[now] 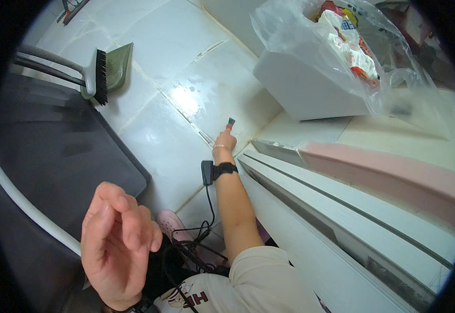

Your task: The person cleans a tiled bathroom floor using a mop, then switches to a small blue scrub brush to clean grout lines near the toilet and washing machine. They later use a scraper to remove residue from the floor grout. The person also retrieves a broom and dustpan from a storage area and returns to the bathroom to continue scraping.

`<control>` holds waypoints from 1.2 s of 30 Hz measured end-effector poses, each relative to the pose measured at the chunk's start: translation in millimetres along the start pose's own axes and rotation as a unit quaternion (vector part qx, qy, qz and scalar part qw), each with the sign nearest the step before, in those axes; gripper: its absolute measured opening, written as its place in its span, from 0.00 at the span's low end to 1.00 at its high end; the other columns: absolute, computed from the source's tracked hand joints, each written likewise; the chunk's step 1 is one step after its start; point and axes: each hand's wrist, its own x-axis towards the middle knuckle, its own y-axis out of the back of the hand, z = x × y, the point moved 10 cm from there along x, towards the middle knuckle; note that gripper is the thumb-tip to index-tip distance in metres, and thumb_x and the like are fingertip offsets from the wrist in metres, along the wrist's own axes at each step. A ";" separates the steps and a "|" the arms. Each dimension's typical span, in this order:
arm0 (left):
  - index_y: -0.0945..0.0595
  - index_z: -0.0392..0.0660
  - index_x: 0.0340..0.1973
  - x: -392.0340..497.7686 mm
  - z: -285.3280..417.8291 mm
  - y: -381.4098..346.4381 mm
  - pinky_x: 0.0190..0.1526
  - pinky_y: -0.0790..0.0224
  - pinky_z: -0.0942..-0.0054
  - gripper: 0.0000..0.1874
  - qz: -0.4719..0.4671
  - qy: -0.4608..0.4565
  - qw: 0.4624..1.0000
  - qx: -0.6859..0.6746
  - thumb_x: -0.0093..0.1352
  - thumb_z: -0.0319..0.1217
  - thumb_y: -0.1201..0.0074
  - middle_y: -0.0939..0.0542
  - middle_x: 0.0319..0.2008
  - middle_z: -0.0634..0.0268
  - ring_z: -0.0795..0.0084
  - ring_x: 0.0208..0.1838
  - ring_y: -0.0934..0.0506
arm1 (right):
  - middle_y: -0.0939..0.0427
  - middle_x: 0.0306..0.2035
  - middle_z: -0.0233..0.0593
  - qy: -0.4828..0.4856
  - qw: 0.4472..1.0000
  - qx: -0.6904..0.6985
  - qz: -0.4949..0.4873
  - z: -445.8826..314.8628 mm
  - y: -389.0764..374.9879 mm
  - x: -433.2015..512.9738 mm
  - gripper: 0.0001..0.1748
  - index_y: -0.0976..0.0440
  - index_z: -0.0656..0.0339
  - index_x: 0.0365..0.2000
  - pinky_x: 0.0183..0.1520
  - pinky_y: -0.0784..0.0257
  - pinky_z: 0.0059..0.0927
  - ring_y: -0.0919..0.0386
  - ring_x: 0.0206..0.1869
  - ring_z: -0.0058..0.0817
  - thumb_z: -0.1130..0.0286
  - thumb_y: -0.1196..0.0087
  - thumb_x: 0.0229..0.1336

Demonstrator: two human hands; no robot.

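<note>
My right hand (225, 141) reaches down over the pale floor tiles, shut on a small red-handled tool (230, 122). The tool has a flat grey end; whether it is a scraper blade or a brush I cannot tell. Its tip points away from me, low over or touching a tile (212, 84) that is wet or glossy. My left hand (120, 238) is raised close to the camera, palm up with loosely curled fingers, and holds nothing. A black wrist strap (225, 168) with a box and cable sits on my right forearm.
A white bin (309, 86) lined with a clear plastic bag (286, 35) stands at right, wrappers inside. White sliding-door panels (329, 231) run along my right. A broom (90, 74) and green dustpan (120, 66) are upper left, beside a dark panel (67, 133). Cables (196, 250) hang before me.
</note>
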 end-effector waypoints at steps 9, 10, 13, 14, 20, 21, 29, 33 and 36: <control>0.31 0.41 0.40 -0.6 -3.8 -4.4 0.25 0.33 0.75 0.10 -0.011 -0.005 1.000 0.017 0.78 0.33 0.65 0.31 0.19 0.67 0.78 0.20 0.33 | 0.20 0.37 0.54 -0.020 0.988 0.018 -0.154 -90.1 -102.5 44.7 0.17 0.25 0.71 0.38 0.35 0.29 0.38 0.21 0.35 0.43 0.64 0.51 0.60; 0.31 0.42 0.40 -0.5 -4.8 -5.5 0.24 0.33 0.77 0.10 -0.013 -0.004 0.999 0.032 0.78 0.33 0.66 0.31 0.19 0.68 0.80 0.19 0.33 | 0.19 0.28 0.45 -0.002 0.994 -0.044 -0.101 -100.8 -108.2 51.5 0.11 0.25 0.65 0.33 0.23 0.31 0.33 0.21 0.24 0.35 0.67 0.52 0.60; 0.31 0.43 0.41 0.4 -5.5 -7.3 0.23 0.33 0.79 0.10 -0.020 -0.005 0.999 0.043 0.79 0.33 0.67 0.31 0.20 0.69 0.81 0.19 0.33 | 0.18 0.33 0.48 0.065 0.980 -0.102 -0.159 -127.8 -142.3 52.8 0.12 0.24 0.66 0.37 0.25 0.29 0.32 0.19 0.28 0.35 0.69 0.53 0.59; 0.31 0.43 0.41 0.6 -4.8 -8.2 0.23 0.33 0.79 0.10 -0.026 -0.004 0.999 0.046 0.79 0.33 0.67 0.31 0.20 0.69 0.81 0.19 0.33 | 0.19 0.29 0.45 0.067 0.980 -0.102 -0.159 -128.8 -140.0 50.6 0.10 0.25 0.66 0.34 0.21 0.31 0.33 0.22 0.24 0.33 0.70 0.52 0.58; 0.31 0.43 0.41 -2.0 1.2 -3.8 0.23 0.32 0.79 0.10 -0.022 -0.012 0.999 0.032 0.78 0.34 0.66 0.31 0.20 0.69 0.81 0.19 0.32 | 0.23 0.34 0.48 -0.001 0.974 -0.048 -0.219 -104.2 -96.0 17.0 0.14 0.25 0.69 0.37 0.31 0.33 0.36 0.26 0.31 0.37 0.66 0.49 0.59; 0.31 0.43 0.41 -2.8 1.5 -5.7 0.23 0.32 0.79 0.10 -0.031 -0.012 0.999 0.038 0.78 0.34 0.66 0.31 0.19 0.70 0.81 0.19 0.33 | 0.21 0.47 0.57 -0.025 0.975 -0.069 -0.210 -100.0 -91.7 14.1 0.21 0.23 0.73 0.43 0.48 0.25 0.40 0.20 0.48 0.46 0.64 0.46 0.57; 0.30 0.40 0.40 -2.8 -1.7 -2.4 0.28 0.33 0.74 0.11 -0.009 -0.002 1.000 0.024 0.77 0.34 0.64 0.29 0.19 0.65 0.76 0.20 0.31 | 0.23 0.49 0.62 0.052 0.976 -0.113 -0.177 -124.5 -114.7 24.0 0.25 0.23 0.71 0.43 0.53 0.27 0.43 0.23 0.52 0.52 0.56 0.47 0.59; 0.30 0.40 0.40 -4.5 1.0 -2.4 0.27 0.34 0.74 0.11 -0.006 0.002 1.000 0.005 0.77 0.34 0.64 0.30 0.19 0.66 0.76 0.20 0.32 | 0.22 0.46 0.64 0.083 0.982 -0.148 -0.084 -57.4 -40.3 15.9 0.33 0.23 0.77 0.41 0.53 0.28 0.45 0.23 0.51 0.54 0.48 0.50 0.61; 0.30 0.40 0.40 -6.6 2.2 -2.0 0.27 0.34 0.74 0.11 -0.007 -0.002 1.000 -0.003 0.77 0.34 0.64 0.30 0.19 0.66 0.77 0.21 0.33 | 0.22 0.45 0.66 0.057 0.990 -0.105 -0.071 -42.0 -27.8 15.8 0.32 0.24 0.78 0.41 0.53 0.28 0.45 0.23 0.50 0.56 0.51 0.51 0.61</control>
